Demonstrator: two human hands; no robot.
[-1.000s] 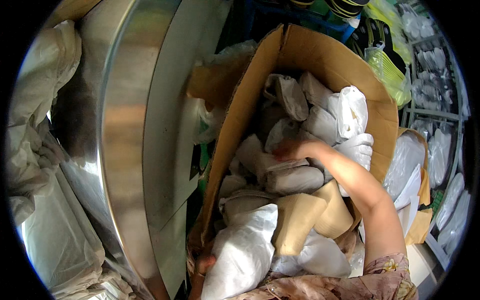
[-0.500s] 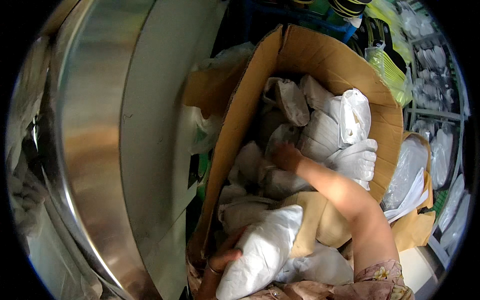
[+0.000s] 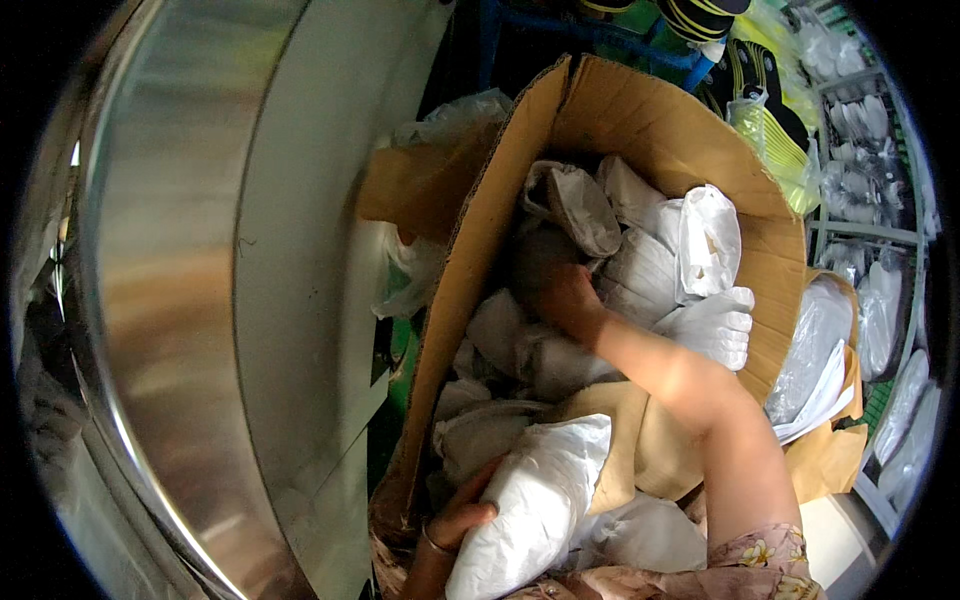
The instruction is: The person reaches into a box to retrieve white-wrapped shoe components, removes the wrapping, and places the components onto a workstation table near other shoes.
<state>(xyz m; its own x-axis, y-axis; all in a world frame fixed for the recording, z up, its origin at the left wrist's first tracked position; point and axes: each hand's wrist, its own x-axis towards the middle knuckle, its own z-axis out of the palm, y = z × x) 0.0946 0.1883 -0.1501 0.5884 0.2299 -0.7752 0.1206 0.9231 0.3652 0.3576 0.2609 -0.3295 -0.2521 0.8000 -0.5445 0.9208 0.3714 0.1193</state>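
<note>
The left hand is gripping a white bundle at the near end of the box, fingers clasping one side; the right hand is lying inside, fingers hidden, state untellable. One-sided gripping could be risking a slip.

Count on inspection: hands, two, being one left hand and one right hand; cardboard box, one; white bundle at the left hand, one; tan bundles, two; other white or grey bundles, at least eight, exact total obscured by overlap; shelving rack, one in view
</note>
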